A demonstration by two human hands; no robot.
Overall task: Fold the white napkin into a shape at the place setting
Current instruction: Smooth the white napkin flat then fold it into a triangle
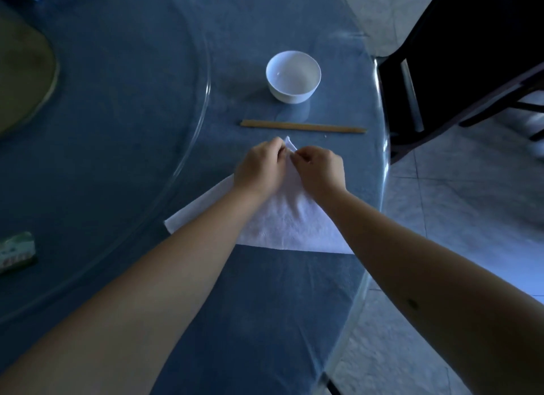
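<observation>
The white napkin (282,220) lies on the blue tablecloth as a triangle, its long folded edge toward me and its tip pointing away. My left hand (260,167) and my right hand (319,169) meet at that far tip, and both pinch the cloth there. A small corner of napkin sticks up between the fingers. My forearms cover the napkin's left and right sides.
A pair of wooden chopsticks (303,126) lies crosswise just beyond the napkin, and an empty white bowl (293,76) stands behind it. A glass turntable (203,106) fills the left. A small packet (16,251) sits at the left. The table edge (382,164) and a dark chair (459,70) are on the right.
</observation>
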